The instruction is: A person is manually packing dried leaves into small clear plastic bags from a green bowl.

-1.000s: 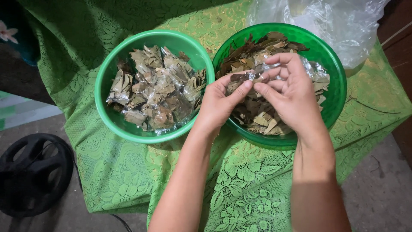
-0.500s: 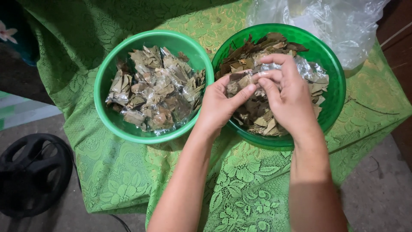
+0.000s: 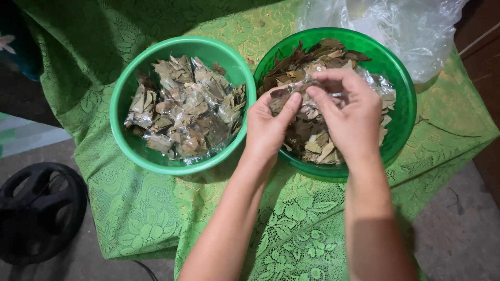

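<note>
Two green plastic bowls stand side by side on a green lace cloth. The left bowl holds several small clear packets of dried leaves. The right bowl holds loose dried brown leaves and clear plastic. Over the right bowl, my left hand and my right hand pinch a small clear plastic packet with leaves between their fingertips.
A crumpled clear plastic bag lies behind the right bowl. The green lace cloth hangs over the table's front edge. A black round wheel-like object sits on the grey floor at the lower left.
Both hands stay over the right bowl. The fingers have shifted slightly on the small packet, with the right hand curling further over it.
</note>
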